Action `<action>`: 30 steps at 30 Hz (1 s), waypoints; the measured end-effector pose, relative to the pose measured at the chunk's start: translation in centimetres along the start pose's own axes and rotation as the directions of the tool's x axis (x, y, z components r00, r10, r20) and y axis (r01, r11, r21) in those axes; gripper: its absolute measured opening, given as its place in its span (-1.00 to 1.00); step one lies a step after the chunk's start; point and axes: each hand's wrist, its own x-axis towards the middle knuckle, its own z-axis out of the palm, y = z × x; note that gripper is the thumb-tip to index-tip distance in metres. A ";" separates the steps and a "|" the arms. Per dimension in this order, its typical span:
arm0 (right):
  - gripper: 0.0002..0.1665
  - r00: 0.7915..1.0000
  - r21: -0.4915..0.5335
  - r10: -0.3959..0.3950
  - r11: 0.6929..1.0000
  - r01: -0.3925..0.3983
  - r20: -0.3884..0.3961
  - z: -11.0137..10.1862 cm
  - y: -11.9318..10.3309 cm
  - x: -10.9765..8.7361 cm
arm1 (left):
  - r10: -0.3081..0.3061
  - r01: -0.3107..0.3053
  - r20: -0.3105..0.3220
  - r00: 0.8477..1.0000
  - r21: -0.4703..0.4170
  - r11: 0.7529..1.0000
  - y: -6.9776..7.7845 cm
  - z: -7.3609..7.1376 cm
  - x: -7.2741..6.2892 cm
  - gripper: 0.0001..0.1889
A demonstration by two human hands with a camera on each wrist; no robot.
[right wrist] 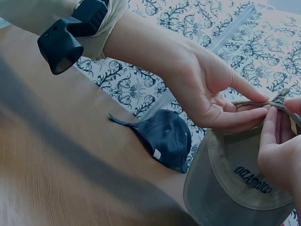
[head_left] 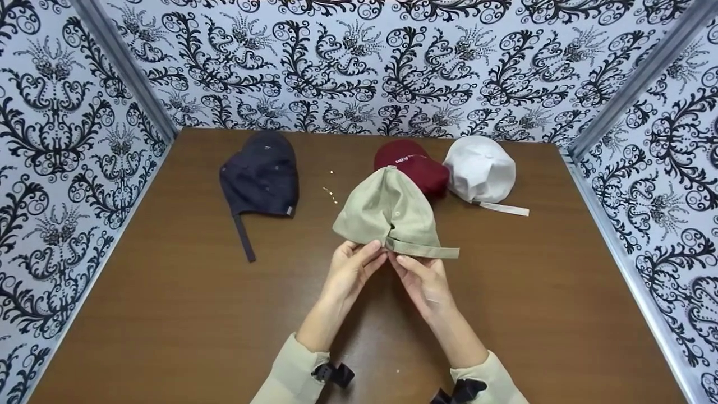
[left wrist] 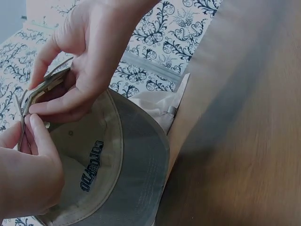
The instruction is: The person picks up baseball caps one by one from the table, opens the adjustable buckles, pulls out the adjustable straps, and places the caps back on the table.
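Hands, head view: both pinching; L hand (head_left: 354, 269) & R hand (head_left: 425, 280) hold the back rim of the beige cap (head_left: 387, 210), thumbs toward me, fingertips close together.
Beige cap: in front of me, mid-table, back side facing me; adj. strap (head_left: 423, 251) runs across the rim, loose end sticking out R.
Red cap (head_left: 401, 154): behind the beige one, partly hidden by it.
White cap (head_left: 485, 165): just beside the red, on its R, strap end out R.
Navy cap (head_left: 262, 174): well apart, far L, strap hanging toward me.
Table (head_left: 196, 314): brown, w/ small gold-ish specks (head_left: 331, 195) btwn navy & beige.
L wrist view: my R hand comes in from the top, L hand from lower L; both pinch the rim/strap. Cap's inside shows, w/ dark lettering (left wrist: 93, 167) & grey-green brim (left wrist: 143, 162). Can't tell if brim touches table.
R wrist view: L hand reaches across, thumb & fingers on the rim, R fingertips right by it. Black wrist cam (right wrist: 61, 42) at my L sleeve (right wrist: 110, 28).
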 end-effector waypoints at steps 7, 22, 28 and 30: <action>-0.67 0.998 -0.018 -0.025 1.000 0.024 -0.063 0.1 0.1 0.0 | 0.014 -0.013 -0.010 1.000 0.017 1.000 -0.3 0.3 -0.3 -0.88; -0.77 0.982 -0.034 -0.047 0.999 0.041 -0.182 0.4 0.1 0.1 | 0.044 -0.042 -0.028 0.999 0.082 0.996 -0.6 0.3 -0.2 -0.88; -0.75 0.974 -0.020 -0.048 0.999 0.044 -0.220 0.6 0.1 0.3 | 0.070 -0.066 -0.037 0.997 0.088 0.994 -0.4 0.3 -0.2 -0.89; -0.74 0.972 -0.016 -0.044 0.999 0.042 -0.229 0.7 0.0 0.3 | 0.072 -0.068 -0.036 0.997 0.088 0.994 -0.3 0.2 -0.2 -0.88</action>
